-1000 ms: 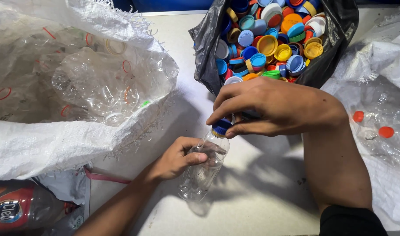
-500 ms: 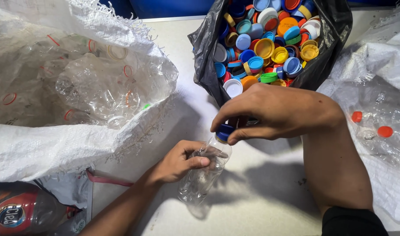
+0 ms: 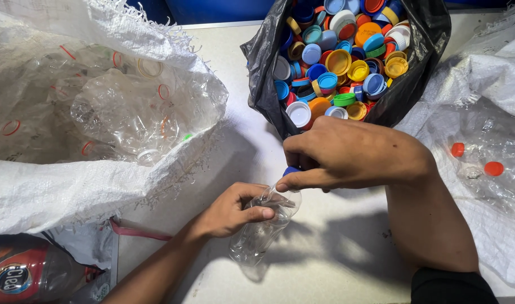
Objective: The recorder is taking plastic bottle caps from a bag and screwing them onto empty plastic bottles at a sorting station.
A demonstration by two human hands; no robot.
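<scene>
A clear plastic bottle (image 3: 261, 233) is held over the pale table (image 3: 235, 73), near the middle of the view, with its neck pointing up and away and its base towards the lower edge. The upper body of the bottle is gripped by the left hand (image 3: 233, 211), whose fingers are curled closed around it with the thumb laid across the front. A blue cap (image 3: 290, 170) sits at the neck and is mostly covered. The cap is pinched by the right hand (image 3: 347, 153), closed over it from above, with thumb and fingertips pressed together around it.

Just beyond the right hand, a black bag (image 3: 263, 73) stands open and is filled with loose caps (image 3: 347, 62) in blue, yellow, orange, white and green. To the left, a white woven sack (image 3: 60, 191) holds crushed clear bottles (image 3: 122, 112). On the right, a second sack (image 3: 482, 73) contains bottles with orange caps. A dark bottle with a red label (image 3: 21, 276) lies at the lower left corner.
</scene>
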